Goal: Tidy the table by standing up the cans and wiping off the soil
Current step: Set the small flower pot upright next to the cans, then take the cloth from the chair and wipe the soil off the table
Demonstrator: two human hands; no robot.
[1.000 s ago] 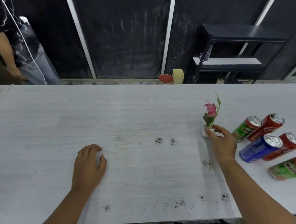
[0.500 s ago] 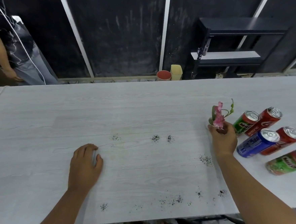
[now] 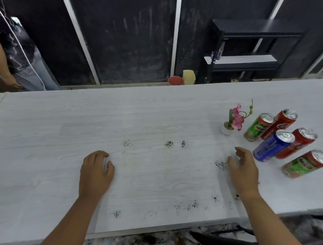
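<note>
**Cans upright, soil not yet wiped**

Cans [image 3: 282, 138] come first in our reading: five of them stand in a close cluster at the right end of the table [image 3: 41, 133], tops up, though the wide lens makes them seem to lean. Two are green, two red, one blue. Just left of them a small flower pot [image 3: 226, 129] sits upright, apart from any hand. We judge the standing-up part finished.

Soil [image 3: 168, 143] is what remains. Dark specks lie in small patches across the middle of the table, with more near the front edge and one patch [image 3: 220, 164] just beside our right hand.

Our right hand [image 3: 244, 172] hovers over the table with fingers loosely spread, holding nothing, near the blue can but not touching it. Our left hand [image 3: 96, 172] rests palm down on the table, fingers curled; a pale edge shows under them, perhaps a cloth or tissue, but we cannot tell for sure.

Next, we think, comes the wiping: sweep the patches together, working from the far ones toward the front edge, and keep clear of the cans and pot so nothing tips again.
</note>
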